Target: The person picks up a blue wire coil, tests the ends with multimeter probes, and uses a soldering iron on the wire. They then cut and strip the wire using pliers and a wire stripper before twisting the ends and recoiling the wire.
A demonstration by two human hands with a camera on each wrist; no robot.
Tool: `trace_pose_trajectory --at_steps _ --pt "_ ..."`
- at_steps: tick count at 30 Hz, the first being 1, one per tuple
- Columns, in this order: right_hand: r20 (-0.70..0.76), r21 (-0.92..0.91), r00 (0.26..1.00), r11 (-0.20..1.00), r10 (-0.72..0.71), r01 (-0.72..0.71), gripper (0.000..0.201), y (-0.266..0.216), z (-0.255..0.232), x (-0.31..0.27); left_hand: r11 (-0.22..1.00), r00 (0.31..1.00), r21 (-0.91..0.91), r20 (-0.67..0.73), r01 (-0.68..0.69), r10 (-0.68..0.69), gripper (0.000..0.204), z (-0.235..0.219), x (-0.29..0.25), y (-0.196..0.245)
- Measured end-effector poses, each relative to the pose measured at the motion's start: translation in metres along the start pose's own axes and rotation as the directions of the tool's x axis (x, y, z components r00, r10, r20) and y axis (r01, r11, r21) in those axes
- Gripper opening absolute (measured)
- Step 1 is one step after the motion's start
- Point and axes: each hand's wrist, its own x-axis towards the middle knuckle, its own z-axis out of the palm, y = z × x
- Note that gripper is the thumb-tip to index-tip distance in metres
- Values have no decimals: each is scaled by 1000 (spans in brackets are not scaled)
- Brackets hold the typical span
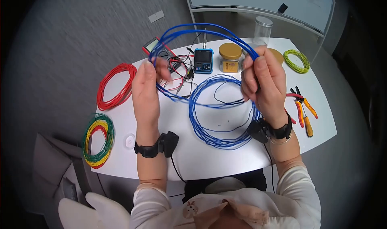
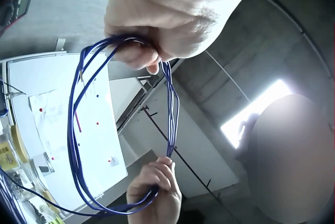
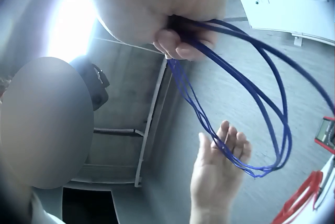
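Several loops of blue wire are held up above the table between both hands. My right hand grips the bundle, its fingers curled round the strands. My left hand is at the far side of the loops, which pass between its thumb and fingers. The right wrist view shows the left fingers fairly straight along the wire; in the head view they are blurred. Below lies a larger coil of blue wire on the white table. A strand near the right hand runs down towards it.
A red wire coil and a green, yellow and red coil lie left. Behind are a multimeter, a blue handheld tester, a gold-lidded jar and a clear jar. A yellow-green coil and a screwdriver lie right.
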Motion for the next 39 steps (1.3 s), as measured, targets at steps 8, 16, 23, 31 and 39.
trace_pose_trajectory --at_steps 8,16,23,31,39 --pt "445 -648 892 659 -78 381 13 -27 19 14 546 783 571 530 -613 324 37 25 9 106" --pt "492 -562 853 686 -173 463 31 -37 18 13 699 850 546 499 -461 171 21 40 -2 113" --pt "523 -295 833 955 181 -22 67 12 4 -10 741 862 484 437 -466 257 25 5 12 135" --pt "504 -672 816 722 283 164 19 18 -22 -13 679 883 577 185 -453 431 30 -52 44 143" --pt "261 256 963 967 -74 5 29 -26 -41 10 948 1000 316 -17 24 -20 39 -60 36 75"
